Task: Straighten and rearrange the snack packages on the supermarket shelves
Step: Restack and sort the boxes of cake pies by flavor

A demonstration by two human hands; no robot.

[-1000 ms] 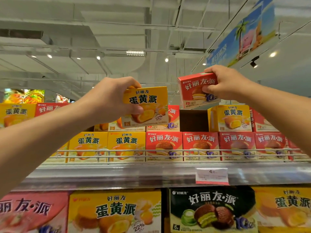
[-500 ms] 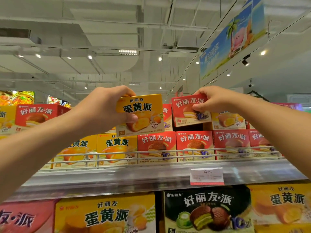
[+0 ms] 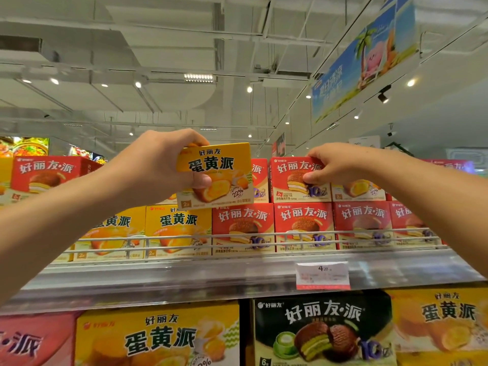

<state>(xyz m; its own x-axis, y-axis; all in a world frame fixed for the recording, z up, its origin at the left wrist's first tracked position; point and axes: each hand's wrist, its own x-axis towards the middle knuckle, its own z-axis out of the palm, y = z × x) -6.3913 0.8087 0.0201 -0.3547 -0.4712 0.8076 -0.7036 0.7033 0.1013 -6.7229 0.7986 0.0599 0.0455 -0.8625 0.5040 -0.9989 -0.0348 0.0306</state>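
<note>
My left hand (image 3: pixel 161 165) grips a small yellow snack box (image 3: pixel 219 165), held in the air in front of the top shelf's upper row, thumb across its front. My right hand (image 3: pixel 335 165) pinches the top right corner of a small red snack box (image 3: pixel 290 178), which now sits in the upper row on top of the lower red boxes (image 3: pixel 303 223). Beneath the held yellow box stands a row of yellow boxes (image 3: pixel 177 228) behind the wire rail (image 3: pixel 237 235).
Another red box (image 3: pixel 45 175) stands in the upper row at far left, and a yellow box (image 3: pixel 359 188) sits right of my right hand. A price tag (image 3: pixel 322 274) hangs on the shelf edge (image 3: pixel 184 281). Larger yellow, red and black boxes fill the shelf below (image 3: pixel 322 331).
My right hand lowered the red box from the air down onto the upper row. My left hand shifted the yellow box slightly down and right. The camera view tilted up.
</note>
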